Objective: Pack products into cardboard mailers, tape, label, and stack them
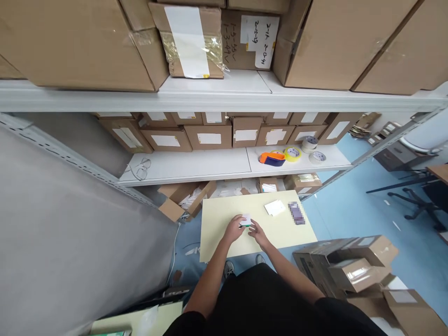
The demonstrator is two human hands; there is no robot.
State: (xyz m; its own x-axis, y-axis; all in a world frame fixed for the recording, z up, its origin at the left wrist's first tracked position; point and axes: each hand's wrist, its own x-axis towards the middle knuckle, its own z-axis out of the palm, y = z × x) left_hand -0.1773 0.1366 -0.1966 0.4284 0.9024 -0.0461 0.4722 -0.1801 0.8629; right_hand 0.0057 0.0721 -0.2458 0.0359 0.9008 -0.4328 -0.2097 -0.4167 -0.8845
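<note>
A small white box (247, 218) with a green lower edge is held over the cream table (224, 207). My left hand (234, 229) grips it from the left, with the thumb and fingers closed about its side. My right hand (259, 234) is at the box's right edge, fingers apart and slightly curved; whether a fingertip touches the box is hard to tell. Farther right on the tabletop lie a stack of white cards or papers (275, 207) and a dark purple item (297, 213) blurred by pixelation.
Behind the table, a white shelf (199, 163) holds labelled cartons (210, 138), an orange tape dispenser (272, 158), tape rolls (292, 153) and glasses (142, 170). An open carton (187, 198) stands left of the table. Cardboard boxes (357, 270) are piled at right. A grey wall (70, 224) borders the left.
</note>
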